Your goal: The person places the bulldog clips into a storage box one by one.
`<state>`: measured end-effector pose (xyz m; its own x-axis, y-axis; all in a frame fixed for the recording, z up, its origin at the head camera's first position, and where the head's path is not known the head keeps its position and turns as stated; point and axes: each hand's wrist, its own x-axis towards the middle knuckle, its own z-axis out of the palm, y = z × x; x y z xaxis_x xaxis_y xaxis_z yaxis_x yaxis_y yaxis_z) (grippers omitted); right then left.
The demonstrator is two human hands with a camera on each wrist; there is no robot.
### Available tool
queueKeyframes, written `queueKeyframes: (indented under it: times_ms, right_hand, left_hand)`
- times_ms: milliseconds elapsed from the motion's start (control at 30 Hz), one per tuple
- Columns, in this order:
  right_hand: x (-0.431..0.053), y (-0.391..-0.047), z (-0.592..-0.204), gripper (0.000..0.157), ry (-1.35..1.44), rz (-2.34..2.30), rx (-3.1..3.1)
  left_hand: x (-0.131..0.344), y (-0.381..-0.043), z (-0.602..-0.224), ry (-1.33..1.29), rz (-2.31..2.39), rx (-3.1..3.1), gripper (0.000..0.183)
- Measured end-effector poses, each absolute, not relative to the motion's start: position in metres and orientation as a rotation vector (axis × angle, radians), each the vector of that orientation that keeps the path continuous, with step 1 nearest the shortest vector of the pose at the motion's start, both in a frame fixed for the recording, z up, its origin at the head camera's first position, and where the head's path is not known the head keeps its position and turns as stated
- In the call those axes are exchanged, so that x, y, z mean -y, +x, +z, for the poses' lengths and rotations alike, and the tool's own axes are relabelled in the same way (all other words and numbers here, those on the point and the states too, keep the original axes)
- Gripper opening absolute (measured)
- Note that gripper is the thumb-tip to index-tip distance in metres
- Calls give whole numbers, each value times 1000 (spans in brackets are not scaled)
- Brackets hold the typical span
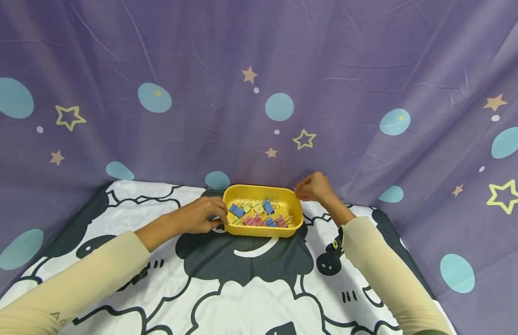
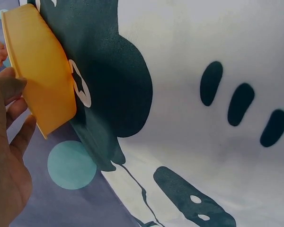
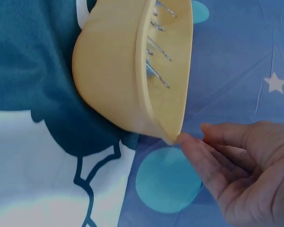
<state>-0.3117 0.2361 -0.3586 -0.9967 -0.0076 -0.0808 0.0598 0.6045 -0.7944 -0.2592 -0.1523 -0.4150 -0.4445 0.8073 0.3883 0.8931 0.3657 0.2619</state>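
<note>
A yellow oblong tray (image 1: pixel 263 230) stands at the back of the sheep-print cloth, against the purple curtain. Inside it lie several small binder clips: blue (image 1: pixel 236 210), pink (image 1: pixel 254 220) and pale yellow (image 1: pixel 257 206). My left hand (image 1: pixel 204 214) pinches the tray's left end, thumb (image 2: pixel 12 87) lying over the outer wall at the rim. At the other end is my right hand (image 1: pixel 315 187); in the right wrist view a fingertip (image 3: pixel 187 142) meets the tray's corner while the thumb stays apart from it. Some clip handles (image 3: pixel 158 75) stick up inside.
The black and white cloth (image 1: pixel 250 307) covers the surface in front of me. A purple curtain (image 1: pixel 200 93) with stars and blue spots hangs behind the tray and down both sides. Long pale sleeves (image 1: pixel 83 279) cover both forearms.
</note>
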Motion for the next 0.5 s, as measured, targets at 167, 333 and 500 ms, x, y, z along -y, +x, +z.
queueKeyframes:
  times_ms: [167, 333, 500]
  right_hand:
    - [-248, -312, -357, 19, 77, -1458, -2715]
    - [-264, -312, -356, 18, 64, -1430, -2752]
    - [-281, -313, -356, 21, 86, -1403, -2777]
  left_hand:
    - [152, -258, -414, -1524, -663, 2453, 20]
    - [151, -258, -413, -1524, -655, 2452, 20]
    - [151, -258, -414, -1531, -646, 2434, 20]
